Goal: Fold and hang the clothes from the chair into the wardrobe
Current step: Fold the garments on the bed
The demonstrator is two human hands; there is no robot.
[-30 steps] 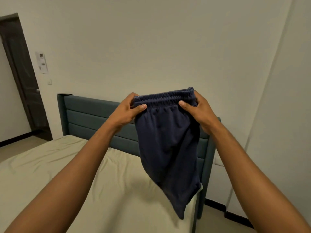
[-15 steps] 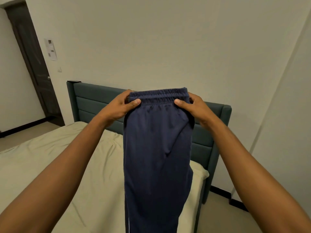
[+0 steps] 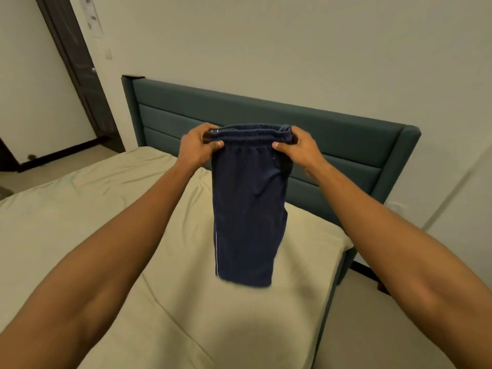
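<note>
2 bare forearms in view, reaching in from the lower corners, uncovered from elbow to wrist, no sleeve edge visible. Left hand [image 3: 198, 147] and right hand [image 3: 299, 149] bare too: no gloves, rings, watch or wristband. Short fingernails showing on both thumbs

The bed [image 3: 106, 235] lies open in the lower left and centre of the frame. The headboard [image 3: 332, 139] and the wall [image 3: 266, 49] close the way behind. The shorts [image 3: 247, 209] hang over the centre. At right, bare floor [image 3: 372, 328] runs beside the bed.
</note>
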